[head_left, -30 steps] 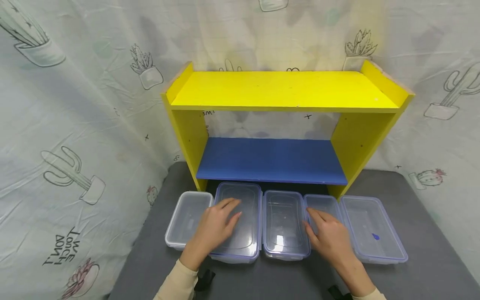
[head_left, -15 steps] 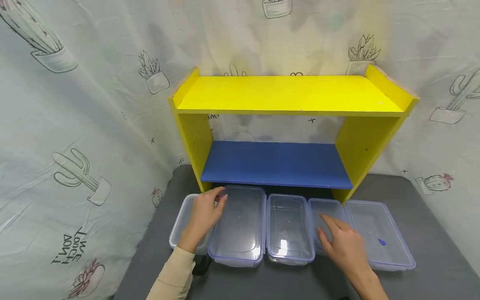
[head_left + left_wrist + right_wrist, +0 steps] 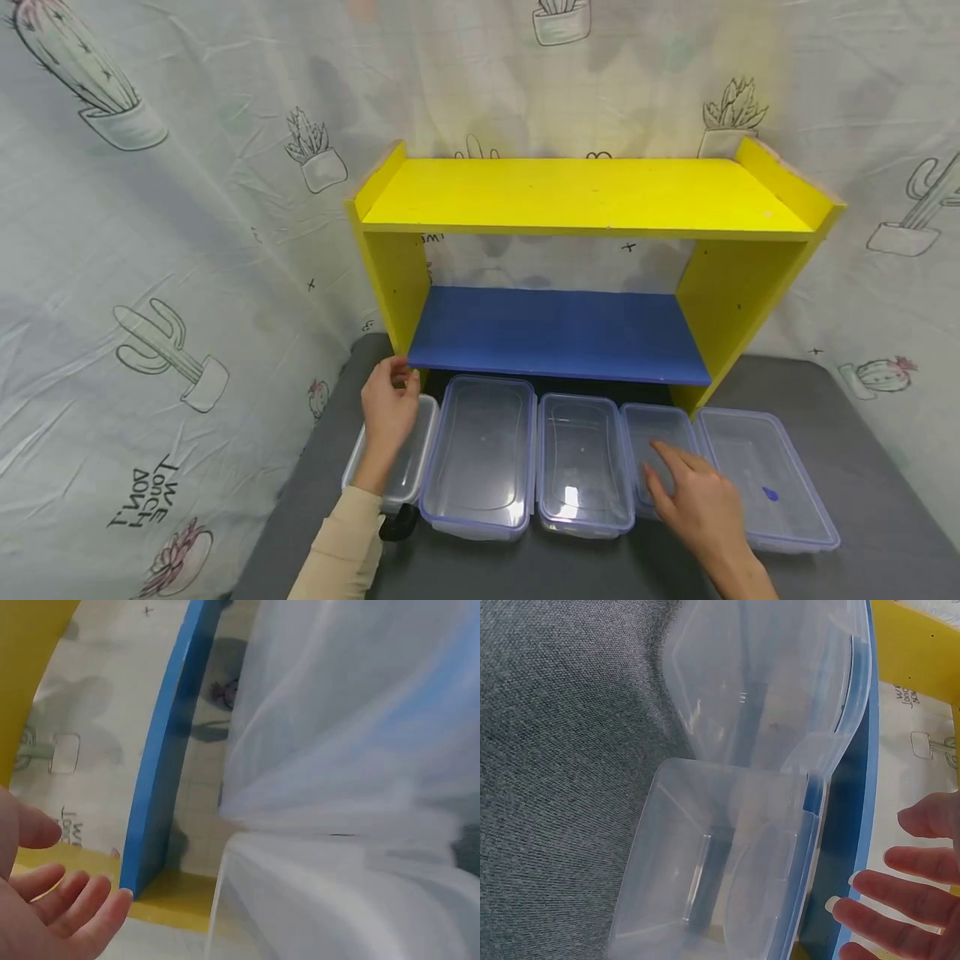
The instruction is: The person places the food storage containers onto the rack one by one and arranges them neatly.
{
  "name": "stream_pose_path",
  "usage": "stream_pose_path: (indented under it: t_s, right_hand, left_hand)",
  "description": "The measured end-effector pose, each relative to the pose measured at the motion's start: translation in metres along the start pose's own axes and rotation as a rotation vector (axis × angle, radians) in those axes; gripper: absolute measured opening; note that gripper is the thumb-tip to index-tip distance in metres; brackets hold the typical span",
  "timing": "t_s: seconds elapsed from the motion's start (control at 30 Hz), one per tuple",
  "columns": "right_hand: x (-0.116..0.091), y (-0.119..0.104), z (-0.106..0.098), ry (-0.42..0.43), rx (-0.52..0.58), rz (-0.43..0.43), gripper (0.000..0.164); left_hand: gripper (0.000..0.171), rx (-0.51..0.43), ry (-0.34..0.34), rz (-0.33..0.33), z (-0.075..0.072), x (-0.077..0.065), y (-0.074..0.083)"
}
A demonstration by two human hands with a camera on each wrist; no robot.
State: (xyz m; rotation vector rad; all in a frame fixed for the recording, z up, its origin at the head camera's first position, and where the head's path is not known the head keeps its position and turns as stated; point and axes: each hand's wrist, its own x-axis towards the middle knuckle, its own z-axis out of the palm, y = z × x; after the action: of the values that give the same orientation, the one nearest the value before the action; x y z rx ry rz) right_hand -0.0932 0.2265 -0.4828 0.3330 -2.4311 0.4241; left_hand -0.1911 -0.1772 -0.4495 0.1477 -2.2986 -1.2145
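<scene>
My left hand (image 3: 388,417) is above the leftmost lidded plastic container (image 3: 414,462), which has a whitish rim. Its fingers are loosely bent near the front left corner of the blue shelf board (image 3: 555,333); the left wrist view shows nothing in the hand (image 3: 60,907), and contact with the board is unclear. My right hand (image 3: 701,504) hovers over the small blue-rimmed container (image 3: 651,423), partly hiding it, fingers extended and apart. Between the hands lie a large container (image 3: 480,442) and a medium one (image 3: 583,458). At far right is another container (image 3: 772,467) with a blue mark.
A yellow shelf unit (image 3: 585,192) stands behind the row of containers, its side panels reaching down to the grey cloth surface (image 3: 570,575). Patterned fabric with cactus drawings (image 3: 225,208) hangs behind and to the left.
My left hand has moved left and away from me, from over the large container to the leftmost one. My right hand has shifted slightly right and nearer. The containers stay in their row.
</scene>
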Motion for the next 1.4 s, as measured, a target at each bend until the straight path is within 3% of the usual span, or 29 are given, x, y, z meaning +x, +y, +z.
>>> stream_pose_path:
  t_s: [0.17, 0.4, 0.57, 0.8, 0.9, 1.1, 1.4]
  right_hand:
    - [-0.002, 0.003, 0.000, 0.010, 0.003, 0.016, 0.039]
    - [-0.003, 0.006, -0.003, 0.014, 0.024, 0.027, 0.039]
    - [-0.002, 0.013, -0.008, 0.046, 0.037, 0.044, 0.039]
    - [-0.004, 0.022, -0.011, 0.062, 0.016, 0.066, 0.037]
    - [-0.005, 0.025, -0.013, 0.067, 0.020, 0.087, 0.038]
    - [-0.002, 0.029, -0.019, 0.089, 0.041, 0.125, 0.039]
    - [-0.014, 0.042, -0.028, 0.107, 0.033, 0.170, 0.039]
  left_hand:
    - [0.036, -0.011, 0.045, -0.022, 0.000, 0.013, -0.008]
    - [0.045, 0.098, 0.011, -0.028, -0.002, 0.027, -0.017]
    - [0.041, 0.159, -0.043, -0.028, -0.002, 0.033, -0.020]
    - [0.022, 0.184, -0.030, -0.034, 0.006, 0.039, -0.023]
    - [0.027, 0.187, -0.036, -0.043, 0.011, 0.045, -0.024]
    - [0.035, 0.235, -0.041, -0.009, 0.010, 0.054, -0.030]
    - [0.031, 0.316, -0.083, 0.053, 0.009, 0.049, -0.032]
